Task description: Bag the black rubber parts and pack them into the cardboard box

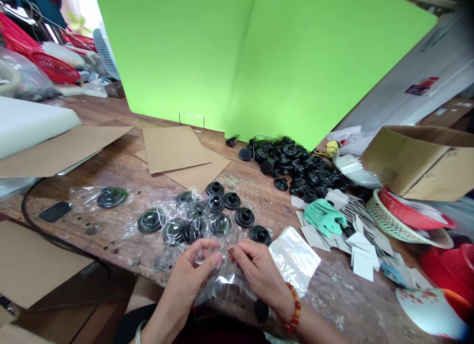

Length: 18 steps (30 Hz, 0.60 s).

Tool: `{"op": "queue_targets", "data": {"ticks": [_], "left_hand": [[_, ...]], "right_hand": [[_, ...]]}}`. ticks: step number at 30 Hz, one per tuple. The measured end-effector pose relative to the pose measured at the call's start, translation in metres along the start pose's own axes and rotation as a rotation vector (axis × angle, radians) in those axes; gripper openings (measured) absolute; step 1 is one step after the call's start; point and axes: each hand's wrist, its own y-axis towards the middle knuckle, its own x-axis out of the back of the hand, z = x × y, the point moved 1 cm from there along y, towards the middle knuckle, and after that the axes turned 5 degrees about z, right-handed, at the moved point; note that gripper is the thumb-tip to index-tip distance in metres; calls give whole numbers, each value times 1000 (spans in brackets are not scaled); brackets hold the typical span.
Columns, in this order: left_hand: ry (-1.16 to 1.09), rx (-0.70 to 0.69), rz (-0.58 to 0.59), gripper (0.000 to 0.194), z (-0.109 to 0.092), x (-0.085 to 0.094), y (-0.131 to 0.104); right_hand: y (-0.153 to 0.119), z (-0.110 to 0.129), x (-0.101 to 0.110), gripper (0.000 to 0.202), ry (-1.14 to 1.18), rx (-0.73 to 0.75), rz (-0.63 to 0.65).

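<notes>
Pinching crinkly clear plastic (227,276) near ridged round discs (245,217).

Green panels (185,53) stand beside what may be a fan (104,50).

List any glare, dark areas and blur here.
Head view: the stacked clear bags catch white glare; head view: the clear film between the left hand and right hand has indistinct edges; head view: the upper-right corner darkens, the lower-right corner looks soft.
</notes>
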Motion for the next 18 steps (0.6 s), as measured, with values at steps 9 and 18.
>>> {"op": "queue_targets", "data": {"ticks": [9,18], "left_hand": [[-59,11,107,39,6,3,-1],[-461,65,456,39,-2,23,-10]], "right_hand": [[8,-6,-8,52,359,-161,160],[16,-9,-15,50,1008,-316,291]]}}
